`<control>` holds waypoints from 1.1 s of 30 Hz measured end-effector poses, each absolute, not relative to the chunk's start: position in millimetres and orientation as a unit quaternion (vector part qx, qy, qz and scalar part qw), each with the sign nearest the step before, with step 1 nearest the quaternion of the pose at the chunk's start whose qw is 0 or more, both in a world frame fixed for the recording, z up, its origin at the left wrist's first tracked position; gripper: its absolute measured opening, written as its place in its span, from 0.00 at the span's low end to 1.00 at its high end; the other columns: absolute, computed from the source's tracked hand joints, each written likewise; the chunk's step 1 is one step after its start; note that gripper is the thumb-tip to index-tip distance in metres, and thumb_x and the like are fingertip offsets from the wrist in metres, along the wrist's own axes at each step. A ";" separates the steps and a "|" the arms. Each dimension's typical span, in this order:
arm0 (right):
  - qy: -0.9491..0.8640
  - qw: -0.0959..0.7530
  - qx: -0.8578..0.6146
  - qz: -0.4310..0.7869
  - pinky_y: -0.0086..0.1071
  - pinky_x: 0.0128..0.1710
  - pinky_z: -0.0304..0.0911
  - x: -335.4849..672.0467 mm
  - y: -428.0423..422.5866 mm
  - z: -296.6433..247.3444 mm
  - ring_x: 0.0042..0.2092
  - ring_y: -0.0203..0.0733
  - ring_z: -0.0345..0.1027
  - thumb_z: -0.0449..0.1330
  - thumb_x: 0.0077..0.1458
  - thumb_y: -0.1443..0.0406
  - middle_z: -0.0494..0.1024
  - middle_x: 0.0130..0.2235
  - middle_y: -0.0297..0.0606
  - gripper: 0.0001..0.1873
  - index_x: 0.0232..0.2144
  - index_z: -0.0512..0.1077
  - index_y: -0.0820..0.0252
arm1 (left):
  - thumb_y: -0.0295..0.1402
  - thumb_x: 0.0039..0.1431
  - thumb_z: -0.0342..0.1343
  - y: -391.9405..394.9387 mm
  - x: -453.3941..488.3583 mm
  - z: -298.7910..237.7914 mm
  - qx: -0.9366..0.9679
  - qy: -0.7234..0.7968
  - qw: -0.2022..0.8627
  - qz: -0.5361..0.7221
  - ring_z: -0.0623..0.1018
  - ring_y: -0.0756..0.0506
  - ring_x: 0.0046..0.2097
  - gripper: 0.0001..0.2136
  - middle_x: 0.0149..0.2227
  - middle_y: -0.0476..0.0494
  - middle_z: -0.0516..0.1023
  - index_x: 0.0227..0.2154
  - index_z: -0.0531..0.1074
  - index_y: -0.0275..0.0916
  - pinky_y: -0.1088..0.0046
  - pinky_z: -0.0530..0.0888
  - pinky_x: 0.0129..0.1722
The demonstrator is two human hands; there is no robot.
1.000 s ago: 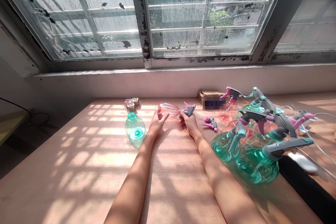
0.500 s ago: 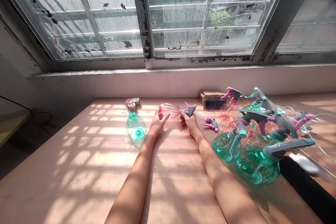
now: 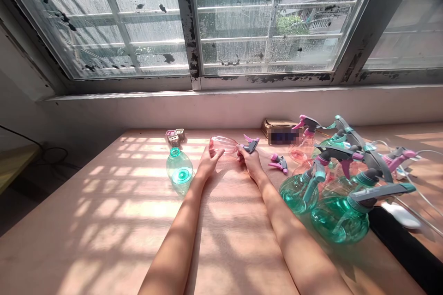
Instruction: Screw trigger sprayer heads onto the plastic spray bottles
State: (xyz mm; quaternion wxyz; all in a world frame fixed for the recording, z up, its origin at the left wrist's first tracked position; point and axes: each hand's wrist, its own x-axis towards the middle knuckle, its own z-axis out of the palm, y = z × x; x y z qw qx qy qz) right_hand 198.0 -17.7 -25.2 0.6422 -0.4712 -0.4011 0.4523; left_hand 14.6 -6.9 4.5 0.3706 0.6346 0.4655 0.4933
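My left hand (image 3: 209, 160) grips the base end of a clear pink spray bottle (image 3: 224, 144), which lies on its side with its neck to the right. At that neck my right hand (image 3: 248, 157) is closed on a grey and pink spray head (image 3: 252, 144). My fingers hide the joint, so how far the two are joined cannot be seen. To the left stands a green bottle (image 3: 179, 171) upright without a spray head. A loose pink and grey spray head (image 3: 278, 164) lies on the table right of my right hand.
Several green and pink spray bottles (image 3: 341, 221) with heads crowd the right side. A cardboard box (image 3: 273, 125) sits near the wall, and small square blocks (image 3: 174, 138) stand behind the green bottle. A black object (image 3: 404, 251), a white mouse-like item (image 3: 401, 215) and cables lie far right.
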 end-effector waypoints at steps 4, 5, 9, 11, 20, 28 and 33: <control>-0.400 0.641 -0.471 0.455 0.32 0.31 0.75 198.1 -17.4 -25.3 0.33 0.37 0.76 0.64 0.68 0.59 0.81 0.39 0.35 0.11 0.45 0.76 0.61 | 0.39 0.67 0.62 -5.7 14.0 2.9 0.633 0.466 0.373 0.494 0.76 0.35 0.61 0.24 0.64 0.36 0.72 0.63 0.68 0.42 0.45 0.74 0.60; -0.399 0.642 -0.470 0.456 0.33 0.32 0.76 198.0 -17.2 -25.2 0.34 0.38 0.77 0.64 0.68 0.59 0.81 0.41 0.36 0.12 0.46 0.76 0.61 | 0.39 0.67 0.62 -5.3 13.8 2.5 0.632 0.466 0.373 0.494 0.76 0.35 0.60 0.24 0.64 0.36 0.72 0.63 0.68 0.42 0.45 0.74 0.60; -0.400 0.643 -0.467 0.456 0.34 0.33 0.76 198.3 -16.1 -24.5 0.35 0.38 0.77 0.64 0.68 0.59 0.81 0.42 0.36 0.12 0.48 0.76 0.61 | 0.39 0.67 0.62 -3.1 12.8 0.7 0.630 0.470 0.373 0.494 0.77 0.36 0.59 0.23 0.63 0.37 0.73 0.62 0.69 0.41 0.46 0.75 0.59; -0.401 0.643 -0.467 0.456 0.33 0.31 0.76 198.6 -15.7 -24.5 0.33 0.37 0.77 0.64 0.68 0.59 0.81 0.41 0.35 0.11 0.46 0.76 0.61 | 0.39 0.67 0.62 -1.8 12.4 -0.1 0.629 0.469 0.375 0.494 0.77 0.36 0.59 0.23 0.63 0.37 0.73 0.62 0.69 0.41 0.46 0.75 0.58; -0.408 0.632 -0.470 0.462 0.33 0.32 0.75 199.9 -14.6 -28.7 0.32 0.37 0.76 0.64 0.68 0.58 0.81 0.39 0.34 0.11 0.43 0.77 0.61 | 0.38 0.67 0.63 4.7 10.6 -7.1 0.626 0.449 0.386 0.507 0.77 0.36 0.59 0.23 0.63 0.37 0.73 0.62 0.69 0.41 0.47 0.76 0.58; -0.399 0.642 -0.463 0.462 0.32 0.30 0.74 199.4 -16.1 -24.9 0.31 0.36 0.75 0.64 0.68 0.58 0.80 0.38 0.34 0.12 0.43 0.76 0.61 | 0.36 0.67 0.63 3.7 11.5 -6.4 0.638 0.433 0.389 0.505 0.76 0.35 0.60 0.24 0.65 0.36 0.71 0.63 0.68 0.42 0.46 0.75 0.59; -0.403 0.641 -0.462 0.462 0.31 0.29 0.74 198.1 -17.1 -23.4 0.30 0.36 0.74 0.64 0.68 0.58 0.80 0.37 0.33 0.11 0.43 0.76 0.61 | 0.36 0.67 0.63 2.8 14.2 -7.1 0.632 0.439 0.390 0.506 0.78 0.36 0.58 0.23 0.62 0.37 0.73 0.62 0.68 0.41 0.47 0.76 0.57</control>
